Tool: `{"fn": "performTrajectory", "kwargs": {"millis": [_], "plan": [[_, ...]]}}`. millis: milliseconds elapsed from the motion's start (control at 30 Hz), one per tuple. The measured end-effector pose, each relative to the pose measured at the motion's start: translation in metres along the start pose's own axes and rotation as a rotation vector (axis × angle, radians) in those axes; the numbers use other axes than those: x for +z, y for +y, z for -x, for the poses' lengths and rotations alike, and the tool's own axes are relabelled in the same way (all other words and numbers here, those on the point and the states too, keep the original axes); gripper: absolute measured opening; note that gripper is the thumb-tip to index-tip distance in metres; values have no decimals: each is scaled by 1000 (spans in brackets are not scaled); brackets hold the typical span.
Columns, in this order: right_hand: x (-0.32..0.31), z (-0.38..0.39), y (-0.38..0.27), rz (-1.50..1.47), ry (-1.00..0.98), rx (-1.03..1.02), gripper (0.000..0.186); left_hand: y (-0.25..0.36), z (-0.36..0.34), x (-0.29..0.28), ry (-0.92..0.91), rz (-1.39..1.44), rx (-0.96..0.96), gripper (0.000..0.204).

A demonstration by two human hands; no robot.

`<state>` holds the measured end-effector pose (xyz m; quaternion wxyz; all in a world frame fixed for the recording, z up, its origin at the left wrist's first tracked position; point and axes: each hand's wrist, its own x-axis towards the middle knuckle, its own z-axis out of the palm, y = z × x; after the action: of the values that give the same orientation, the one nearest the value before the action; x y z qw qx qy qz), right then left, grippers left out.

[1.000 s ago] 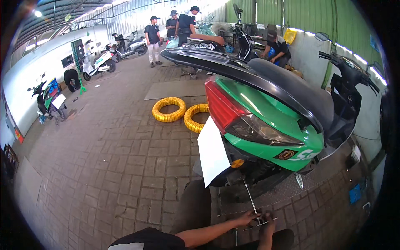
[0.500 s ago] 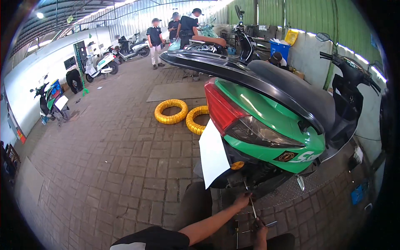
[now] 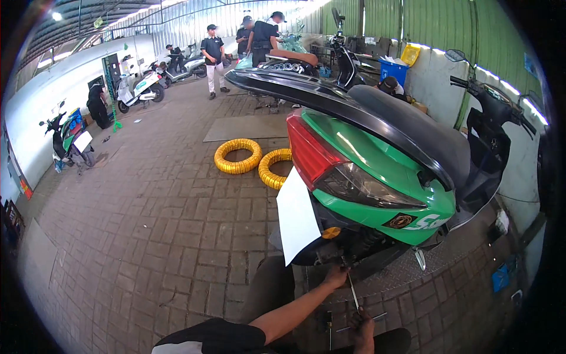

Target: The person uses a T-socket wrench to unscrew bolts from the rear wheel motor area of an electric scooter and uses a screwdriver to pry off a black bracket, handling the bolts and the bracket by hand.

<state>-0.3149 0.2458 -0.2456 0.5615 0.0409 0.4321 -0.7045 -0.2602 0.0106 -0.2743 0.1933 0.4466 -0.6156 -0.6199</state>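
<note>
I see brick paving (image 3: 188,236) and a green corrugated wall (image 3: 436,25). The fingers of my right hand (image 3: 364,325) grip a T-handled tool (image 3: 353,291); whether my left hand (image 3: 336,277) holds it, I can't tell.

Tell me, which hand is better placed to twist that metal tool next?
Probably the right hand: it's at the crossbar of the metal tool, while the left hand is near the scooter.

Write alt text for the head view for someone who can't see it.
A person's right hand holds a T-handle wrench, left hand at its far end, low behind a green-and-black scooter. Two yellow-wrapped rings, probably tires, lie on brick paving; people stand beyond.
</note>
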Motion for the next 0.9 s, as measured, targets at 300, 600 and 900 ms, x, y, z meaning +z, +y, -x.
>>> {"fn": "performTrajectory", "kwargs": {"millis": [300,600,900], "plan": [[-31,-21,18,-136,-51,76,12,-29,-15,1,20,112,2,43],[50,21,-10,14,305,58,19,19,8,-12,98,92,-90,40],[14,14,3,-215,167,-6,12,31,19,1,39,324,-186,64]]}}
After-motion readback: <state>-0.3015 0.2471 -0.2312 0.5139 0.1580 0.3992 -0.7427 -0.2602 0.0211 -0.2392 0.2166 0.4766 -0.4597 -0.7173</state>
